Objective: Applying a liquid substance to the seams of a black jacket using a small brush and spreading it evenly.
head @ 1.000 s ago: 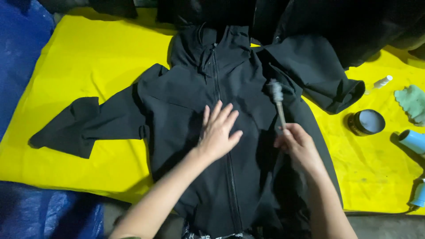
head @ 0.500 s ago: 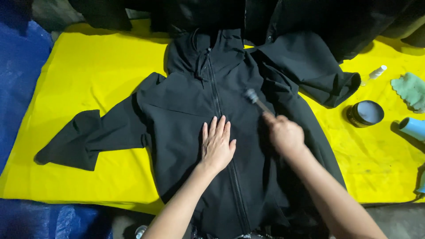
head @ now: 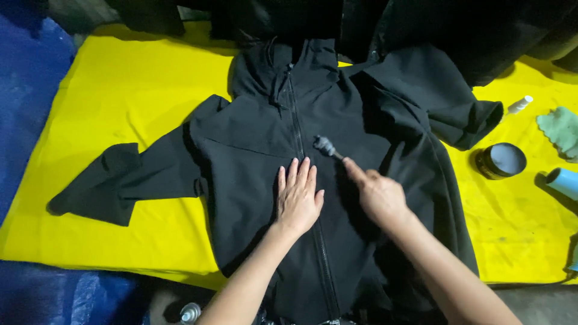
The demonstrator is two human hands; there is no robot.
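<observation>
Black jacket point(head: 253, 180) lies spread face-up on the yellow sheet point(head: 132, 90) — zipper closed, one sleeve stretched sideways. The left hand point(head: 298, 198) presses flat on its front, fingers apart. The right hand point(head: 379, 195) is clamped on a small brush point(head: 325, 146) — bristles touching the fabric beside the zipper.

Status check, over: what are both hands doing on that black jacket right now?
Left hand flat on black jacket, beside the zipper. Right hand holds small brush, head on the chest. Round tin off right, clear of the hands.
</observation>
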